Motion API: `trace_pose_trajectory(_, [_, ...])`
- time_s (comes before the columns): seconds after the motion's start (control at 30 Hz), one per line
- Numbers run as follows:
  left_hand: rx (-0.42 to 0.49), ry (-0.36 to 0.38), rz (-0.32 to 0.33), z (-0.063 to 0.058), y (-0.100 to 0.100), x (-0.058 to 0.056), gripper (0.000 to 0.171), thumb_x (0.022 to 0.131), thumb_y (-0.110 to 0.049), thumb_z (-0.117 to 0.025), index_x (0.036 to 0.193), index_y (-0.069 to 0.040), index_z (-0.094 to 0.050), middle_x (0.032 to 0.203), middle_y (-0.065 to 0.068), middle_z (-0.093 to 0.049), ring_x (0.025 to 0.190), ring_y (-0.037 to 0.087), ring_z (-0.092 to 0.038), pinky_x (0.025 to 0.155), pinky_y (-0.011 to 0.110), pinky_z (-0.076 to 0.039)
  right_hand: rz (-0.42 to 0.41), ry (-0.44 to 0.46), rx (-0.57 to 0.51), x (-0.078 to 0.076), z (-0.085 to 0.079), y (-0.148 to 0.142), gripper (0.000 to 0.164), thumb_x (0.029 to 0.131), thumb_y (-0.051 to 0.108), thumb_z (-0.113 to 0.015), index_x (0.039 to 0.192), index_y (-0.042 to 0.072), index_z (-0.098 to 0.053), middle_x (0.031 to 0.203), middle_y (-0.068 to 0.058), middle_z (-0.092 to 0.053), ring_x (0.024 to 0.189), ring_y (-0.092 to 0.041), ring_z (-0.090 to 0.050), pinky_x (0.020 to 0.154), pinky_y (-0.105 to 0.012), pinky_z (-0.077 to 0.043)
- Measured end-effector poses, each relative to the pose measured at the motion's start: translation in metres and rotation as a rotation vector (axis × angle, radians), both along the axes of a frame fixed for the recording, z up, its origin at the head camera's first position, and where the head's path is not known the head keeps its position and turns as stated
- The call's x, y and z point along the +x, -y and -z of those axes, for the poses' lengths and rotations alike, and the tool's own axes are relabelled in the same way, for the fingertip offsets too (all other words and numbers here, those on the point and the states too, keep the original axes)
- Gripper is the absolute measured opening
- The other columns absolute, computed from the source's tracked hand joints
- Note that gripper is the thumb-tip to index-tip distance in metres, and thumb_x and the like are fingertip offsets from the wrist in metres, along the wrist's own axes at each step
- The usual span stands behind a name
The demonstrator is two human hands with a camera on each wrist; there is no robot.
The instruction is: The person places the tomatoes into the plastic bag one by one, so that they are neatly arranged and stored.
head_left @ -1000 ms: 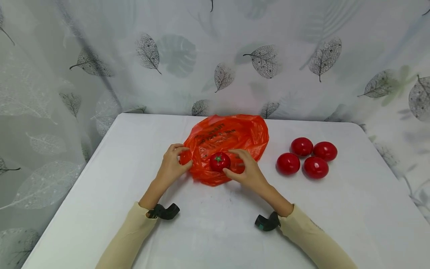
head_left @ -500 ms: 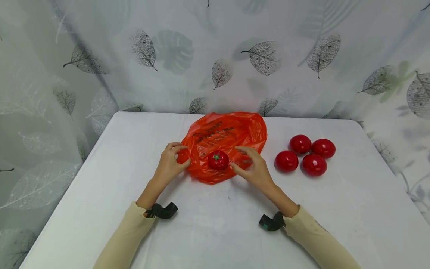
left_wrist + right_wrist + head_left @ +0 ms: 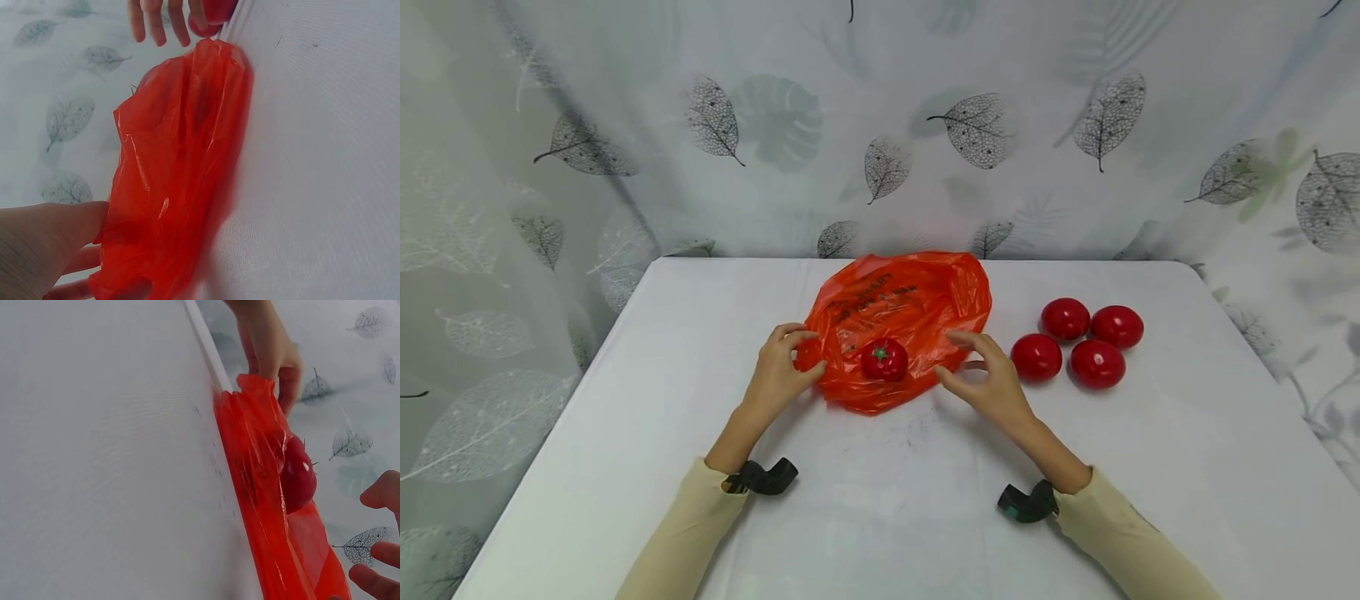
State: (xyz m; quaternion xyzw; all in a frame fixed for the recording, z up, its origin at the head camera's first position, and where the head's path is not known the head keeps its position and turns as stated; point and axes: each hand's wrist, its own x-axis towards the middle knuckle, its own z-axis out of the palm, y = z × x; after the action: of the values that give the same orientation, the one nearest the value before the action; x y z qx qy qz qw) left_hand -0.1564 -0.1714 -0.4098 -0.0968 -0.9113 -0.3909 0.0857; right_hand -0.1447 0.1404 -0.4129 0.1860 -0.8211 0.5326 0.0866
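Note:
A red plastic bag with dark print lies spread on the white table. On its front part sits a shiny tomato with a green star-shaped top, also seen over the bag's edge in the right wrist view. My left hand holds the bag's left edge, thumb on the near side and fingers behind it, as the left wrist view shows. My right hand hovers by the bag's right front edge, its fingers spread and slightly bent around nothing, apart from the tomato.
Several shiny red tomato-like balls sit in a cluster to the right of the bag, their tops not showing green. Behind the white table hangs a leaf-patterned curtain. Each wrist carries a black camera mount.
My right hand has drawn away from the tomato, moving right toward the cluster. The tomato stays on the bag. My left hand keeps its place at the bag's edge.

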Motion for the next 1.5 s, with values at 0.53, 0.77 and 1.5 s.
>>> trace_pose_trajectory(0.53, [-0.008,-0.008,0.012,-0.003,-0.001,0.001,0.039,0.081,-0.008,-0.073,0.117,0.006,-0.065,0.128,0.022,-0.052,0.116,0.038,-0.053,0.089,0.05,-0.054,0.075,0.008,0.026,0.021,-0.042,-0.012,0.044,0.079,-0.006,-0.073,0.12,-0.013,-0.057,0.12,-0.029,-0.057,0.108,-0.044,-0.054,0.085,-0.059,-0.051])
trace_pose_trajectory(0.77, [0.004,0.0,0.016,-0.002,-0.002,0.001,0.039,0.081,-0.008,-0.073,0.117,0.006,-0.065,0.128,0.023,-0.052,0.116,0.039,-0.052,0.089,0.05,-0.054,0.12,-0.038,0.047,0.013,-0.021,-0.029,0.044,0.078,-0.004,-0.075,0.119,-0.008,-0.061,0.118,-0.023,-0.06,0.103,-0.005,-0.052,0.084,-0.022,-0.055])
trace_pose_trajectory(1.5, [-0.011,0.008,0.027,0.001,-0.005,0.001,0.038,0.081,-0.01,-0.073,0.115,0.006,-0.065,0.128,0.023,-0.052,0.117,0.039,-0.052,0.089,0.05,-0.054,0.248,-0.099,0.013,0.014,-0.009,-0.076,0.048,0.074,-0.007,-0.078,0.119,-0.002,-0.064,0.117,-0.016,-0.064,0.098,-0.001,-0.057,0.078,-0.009,-0.05])
